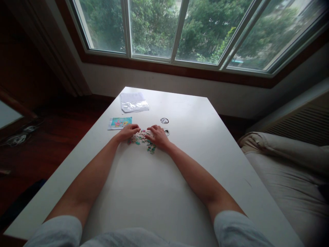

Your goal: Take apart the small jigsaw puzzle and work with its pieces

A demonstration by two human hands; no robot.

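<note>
A loose pile of small jigsaw puzzle pieces (pixel 142 136) lies on the white table (pixel 144 192), some showing green and pink print, others pale. At the pile's left edge is my left hand (pixel 128 132), its thumb and fingers drawn together; whatever they may pinch is too small to make out. My right hand (pixel 158 138) rests over the right side of the pile with its fingers apart, touching pieces and hiding some of them. Just beyond my left hand lies a colourful picture card (pixel 120 122) with a turquoise background and pink and yellow figures.
A clear plastic bag (pixel 134 102) with papers lies toward the table's far left. Two round fittings, one a metallic disc (pixel 164 120), are set in the tabletop beyond my right hand. A beige sofa (pixel 277 171) stands at the right, and a window (pixel 177 34) is ahead.
</note>
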